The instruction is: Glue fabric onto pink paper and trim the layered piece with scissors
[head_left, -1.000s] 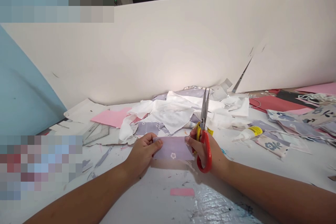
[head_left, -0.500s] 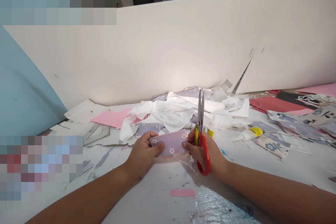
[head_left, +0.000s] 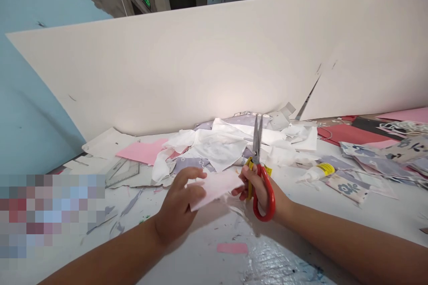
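Note:
My left hand (head_left: 183,200) is closed on a small, roughly rectangular piece (head_left: 216,189), thumb in front of it. The piece shows a plain pale pink side; whether it is cloth or paper I cannot tell. My right hand (head_left: 256,185) grips scissors (head_left: 264,198) with a red and a yellow handle loop. Their blades point up, slightly apart, clear of the piece. My right fingertips are close to the piece's right corner; contact is unclear. Below lies a small pink strip (head_left: 232,248) on the white table (head_left: 187,262).
Behind my hands is a heap of white cloth (head_left: 220,144), with pink paper (head_left: 142,151) and a clear set square (head_left: 123,171) to its left. At right are a glue bottle (head_left: 316,172) and flower-printed pieces (head_left: 349,187). A white board (head_left: 200,67) stands behind.
The lilac flowered side of the piece has turned away and its plain pale side now shows. My right fingers have let go of the front of its edge; the scissors stay in hand.

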`<state>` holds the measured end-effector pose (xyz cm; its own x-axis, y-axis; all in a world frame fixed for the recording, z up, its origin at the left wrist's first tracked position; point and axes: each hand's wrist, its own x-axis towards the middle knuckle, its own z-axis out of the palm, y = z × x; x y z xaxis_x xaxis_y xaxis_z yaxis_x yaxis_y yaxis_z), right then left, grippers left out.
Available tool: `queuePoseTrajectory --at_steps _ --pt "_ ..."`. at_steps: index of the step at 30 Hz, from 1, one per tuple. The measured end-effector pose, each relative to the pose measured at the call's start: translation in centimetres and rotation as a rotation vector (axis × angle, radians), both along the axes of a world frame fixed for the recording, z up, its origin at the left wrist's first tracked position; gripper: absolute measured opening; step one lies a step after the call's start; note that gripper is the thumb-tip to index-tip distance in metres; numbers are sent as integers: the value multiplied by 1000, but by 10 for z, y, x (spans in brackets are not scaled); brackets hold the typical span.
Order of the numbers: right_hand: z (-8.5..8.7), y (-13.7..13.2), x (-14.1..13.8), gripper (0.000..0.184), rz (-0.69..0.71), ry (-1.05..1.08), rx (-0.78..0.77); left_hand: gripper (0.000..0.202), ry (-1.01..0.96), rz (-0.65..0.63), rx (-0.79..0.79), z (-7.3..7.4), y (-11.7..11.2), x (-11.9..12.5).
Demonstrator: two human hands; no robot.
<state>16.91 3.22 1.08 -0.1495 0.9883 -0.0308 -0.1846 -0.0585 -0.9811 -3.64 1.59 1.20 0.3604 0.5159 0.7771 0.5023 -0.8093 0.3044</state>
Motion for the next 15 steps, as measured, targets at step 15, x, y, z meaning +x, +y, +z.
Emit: queuePoseTrajectory --at_steps 15 --pt "5 -4 7 23 73 -391 159 29 -310 75 -685 -6 -2 4"
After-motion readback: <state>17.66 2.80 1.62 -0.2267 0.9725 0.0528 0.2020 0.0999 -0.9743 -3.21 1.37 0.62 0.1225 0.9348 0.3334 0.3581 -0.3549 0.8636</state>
